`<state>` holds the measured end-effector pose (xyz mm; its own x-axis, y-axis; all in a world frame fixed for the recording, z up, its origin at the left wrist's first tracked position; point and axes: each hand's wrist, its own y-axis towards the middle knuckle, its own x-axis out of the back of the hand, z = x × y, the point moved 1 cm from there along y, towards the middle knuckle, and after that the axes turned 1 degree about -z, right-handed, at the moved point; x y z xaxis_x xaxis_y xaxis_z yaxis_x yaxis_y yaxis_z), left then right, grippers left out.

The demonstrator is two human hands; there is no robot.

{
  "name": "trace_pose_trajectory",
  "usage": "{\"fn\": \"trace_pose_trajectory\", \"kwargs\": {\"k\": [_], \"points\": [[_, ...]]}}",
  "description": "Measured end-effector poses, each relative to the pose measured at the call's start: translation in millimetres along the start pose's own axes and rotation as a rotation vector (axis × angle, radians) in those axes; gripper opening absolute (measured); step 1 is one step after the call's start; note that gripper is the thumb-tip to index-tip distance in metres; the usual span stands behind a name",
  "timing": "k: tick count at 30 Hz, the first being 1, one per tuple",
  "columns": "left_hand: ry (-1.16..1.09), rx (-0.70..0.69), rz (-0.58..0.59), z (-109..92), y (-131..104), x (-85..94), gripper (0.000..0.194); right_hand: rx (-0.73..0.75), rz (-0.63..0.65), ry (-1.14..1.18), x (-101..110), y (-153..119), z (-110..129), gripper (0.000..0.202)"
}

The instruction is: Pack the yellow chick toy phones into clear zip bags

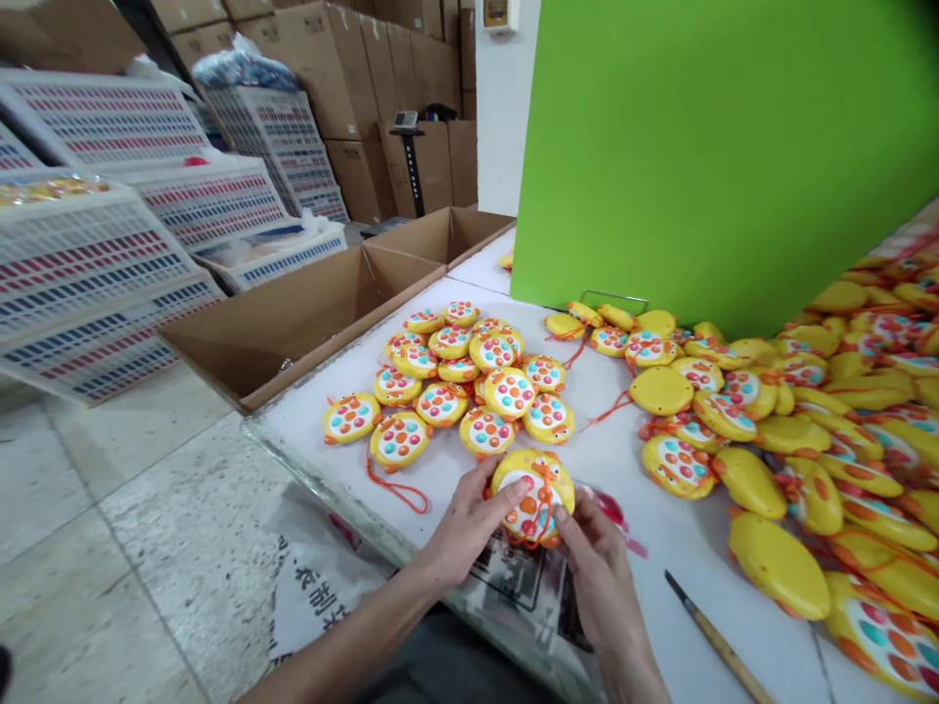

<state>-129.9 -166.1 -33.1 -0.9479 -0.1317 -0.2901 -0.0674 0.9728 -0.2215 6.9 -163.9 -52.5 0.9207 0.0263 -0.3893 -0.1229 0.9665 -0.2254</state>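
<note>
Between both hands, over the near edge of the table, is a yellow duck-shaped toy (539, 469) with a white face of coloured buttons. An orange cord lies across its front. My left hand (469, 518) grips its left side, thumb on the buttons. On the right side, my right hand (596, 548) holds the toy's lower edge with thumb and fingers. Just beyond them sits a group of similar duck toys (442, 403), mostly buttons up, one trailing an orange cord loop (400, 489).
A large heap of duck toys (799, 411) covers the right side. A wooden-handled tool (715, 640) lies near it. Behind stands a green board (704, 147). Open cardboard boxes (293, 328) border the table's left edge, with plastic crates (95, 264) and stacked cartons (330, 73) beyond.
</note>
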Motion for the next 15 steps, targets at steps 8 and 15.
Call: {"fn": "trace_pose_trajectory", "kwargs": {"k": [8,15], "points": [[0.146,-0.014,0.027,-6.9,-3.4,0.9,0.052,0.077,0.053,-0.145,3.2,11.3,13.2,0.030],[0.449,-0.211,-0.159,-41.5,55.9,25.5,0.054,0.092,-0.058,-0.274,26.6,41.2,15.2,0.046]]}}
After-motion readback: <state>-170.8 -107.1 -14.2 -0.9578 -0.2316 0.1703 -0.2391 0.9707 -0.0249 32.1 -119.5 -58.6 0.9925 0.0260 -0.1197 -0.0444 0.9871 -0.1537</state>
